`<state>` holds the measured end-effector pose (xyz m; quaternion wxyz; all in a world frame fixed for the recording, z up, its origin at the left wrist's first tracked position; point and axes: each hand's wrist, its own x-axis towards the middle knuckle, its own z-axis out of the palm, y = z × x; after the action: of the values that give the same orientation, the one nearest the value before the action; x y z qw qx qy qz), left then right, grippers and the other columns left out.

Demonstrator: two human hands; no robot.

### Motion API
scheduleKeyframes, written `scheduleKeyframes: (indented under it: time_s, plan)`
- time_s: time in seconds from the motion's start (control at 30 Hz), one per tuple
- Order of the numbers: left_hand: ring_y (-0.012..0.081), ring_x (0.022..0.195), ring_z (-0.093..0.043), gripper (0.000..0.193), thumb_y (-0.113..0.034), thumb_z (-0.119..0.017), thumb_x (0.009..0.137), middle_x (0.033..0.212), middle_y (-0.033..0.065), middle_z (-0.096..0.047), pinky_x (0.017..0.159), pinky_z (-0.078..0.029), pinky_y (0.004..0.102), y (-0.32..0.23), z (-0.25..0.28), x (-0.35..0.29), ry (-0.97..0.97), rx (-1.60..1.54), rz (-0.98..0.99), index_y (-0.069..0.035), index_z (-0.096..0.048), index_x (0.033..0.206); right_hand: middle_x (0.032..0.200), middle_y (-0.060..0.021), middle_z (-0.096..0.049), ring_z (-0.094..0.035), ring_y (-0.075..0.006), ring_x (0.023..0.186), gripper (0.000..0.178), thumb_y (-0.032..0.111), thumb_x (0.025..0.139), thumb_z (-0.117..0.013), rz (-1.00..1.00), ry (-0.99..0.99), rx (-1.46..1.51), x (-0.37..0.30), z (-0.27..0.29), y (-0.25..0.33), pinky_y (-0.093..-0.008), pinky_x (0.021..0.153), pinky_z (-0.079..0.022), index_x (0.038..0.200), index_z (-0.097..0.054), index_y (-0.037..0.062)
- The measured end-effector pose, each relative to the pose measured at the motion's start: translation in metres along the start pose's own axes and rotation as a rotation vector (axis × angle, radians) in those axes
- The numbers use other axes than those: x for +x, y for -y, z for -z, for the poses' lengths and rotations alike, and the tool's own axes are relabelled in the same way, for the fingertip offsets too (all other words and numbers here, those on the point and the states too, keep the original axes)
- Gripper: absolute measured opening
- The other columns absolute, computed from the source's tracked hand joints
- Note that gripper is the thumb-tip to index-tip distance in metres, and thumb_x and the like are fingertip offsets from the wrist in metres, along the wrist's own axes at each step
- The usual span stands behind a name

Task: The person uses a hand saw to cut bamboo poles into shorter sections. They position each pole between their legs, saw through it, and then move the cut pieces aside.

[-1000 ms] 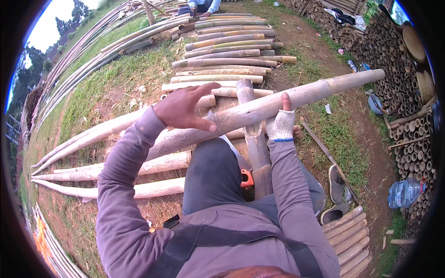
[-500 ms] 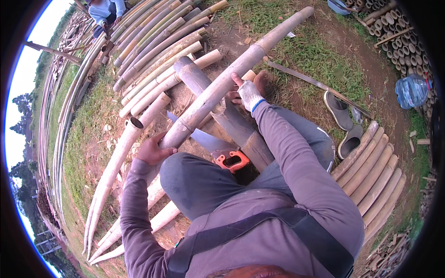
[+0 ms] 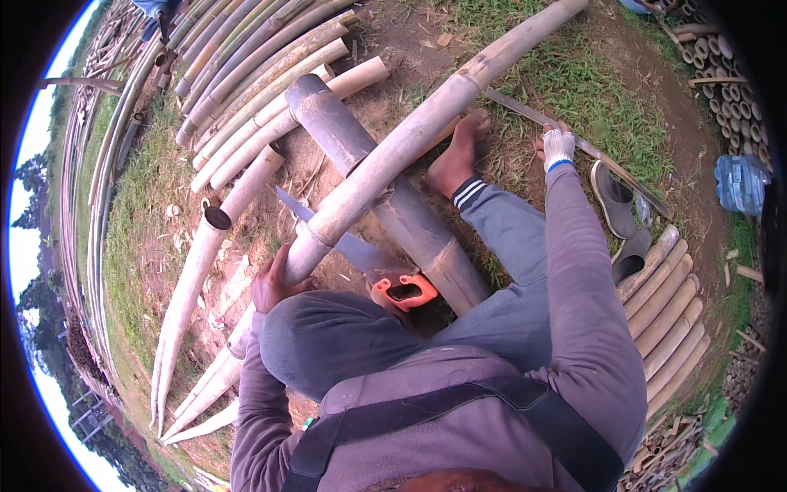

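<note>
A thick bamboo pole [image 3: 385, 170] slants from my left knee up to the far right, resting across a darker bamboo log [image 3: 414, 215]. At its near end my left hand [image 3: 276, 283] is closed round it, thumb and fingers apart on its sides. My right hand [image 3: 557, 146], in a white knit glove with the fingertips bare, is closed on a long thin flat strip of bamboo [image 3: 602, 157] lying on the grass to the right. A handsaw [image 3: 403, 290] with an orange handle lies beside my left knee, its blade passing under the pole.
Cut bamboo poles [image 3: 270, 94] lie in a row at the far left. Split-ended bamboo [image 3: 187, 307] lies left of my knee. Sandals [image 3: 615, 201], short bamboo lengths [image 3: 668, 307] and a blue water jug [image 3: 740, 184] are at the right. My bare foot [image 3: 456, 160] is beside the pole.
My right hand has let go of the pole and moved right onto the bamboo strip. My left hand stays on the pole's near end. My right leg has shifted, baring the foot.
</note>
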<state>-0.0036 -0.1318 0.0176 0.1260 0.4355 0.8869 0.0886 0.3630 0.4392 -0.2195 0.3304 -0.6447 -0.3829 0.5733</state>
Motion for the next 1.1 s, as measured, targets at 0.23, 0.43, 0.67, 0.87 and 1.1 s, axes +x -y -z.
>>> scheduleKeyframes:
  time_s: [0.23,0.43,0.67,0.87,1.1]
  plan:
    - [0.0370,0.105,-0.077,0.098,-0.036,-0.100,0.061,0.120,0.0219,-0.075,0.089,-0.063,0.0460,0.065,0.022,-0.027,0.103,-0.091,0.003,-0.012,-0.060,0.148,0.108,-0.0177,-0.072,-0.074,-0.0302,0.079,0.055,0.043,0.101,-0.070,-0.196,0.076,0.029,0.035,-0.011,0.009,-0.0452,0.067,-0.063,0.150,-0.048,0.0315]
    - [0.0388,0.104,-0.075,0.100,-0.042,-0.099,0.062,0.119,0.0202,-0.074,0.088,-0.060,0.0495,0.066,0.023,-0.039,0.068,0.066,0.068,-0.013,-0.059,0.148,0.104,-0.0115,-0.072,-0.070,-0.0250,0.077,0.034,0.030,0.101,-0.073,-0.048,-0.172,0.186,0.013,-0.028,0.007,-0.0360,0.064,-0.057,0.130,-0.064,0.0150]
    - [0.0417,0.110,-0.070,0.103,-0.053,-0.094,0.070,0.123,0.0199,-0.071,0.094,-0.056,0.0520,0.087,0.007,-0.044,0.130,0.026,0.076,-0.014,-0.050,0.154,0.104,-0.0120,-0.069,-0.067,-0.0221,0.091,0.024,-0.006,0.095,-0.059,0.302,-0.549,0.398,-0.080,-0.057,0.045,-0.0334,0.086,-0.055,0.116,-0.069,-0.0011]
    - [0.0405,0.120,-0.067,0.091,-0.052,-0.087,0.080,0.127,0.0206,-0.070,0.100,-0.053,0.0513,0.025,0.025,0.014,-0.059,-0.123,-0.195,-0.008,-0.052,0.151,0.117,-0.0128,-0.064,-0.067,-0.0264,0.102,0.052,-0.006,0.094,-0.062,0.471,-0.398,0.277,-0.176,-0.073,0.066,-0.0381,0.085,-0.059,0.142,-0.054,0.0115]
    - [0.0420,0.117,-0.067,0.077,-0.039,-0.087,0.078,0.121,0.0200,-0.070,0.102,-0.054,0.0500,-0.076,0.055,0.105,0.200,-0.037,-0.482,-0.013,-0.058,0.145,0.106,-0.0088,-0.062,-0.072,-0.0261,0.072,0.062,-0.001,0.097,-0.064,0.108,0.001,0.631,-0.186,-0.065,0.059,-0.0406,0.056,-0.062,0.151,-0.044,0.0213]
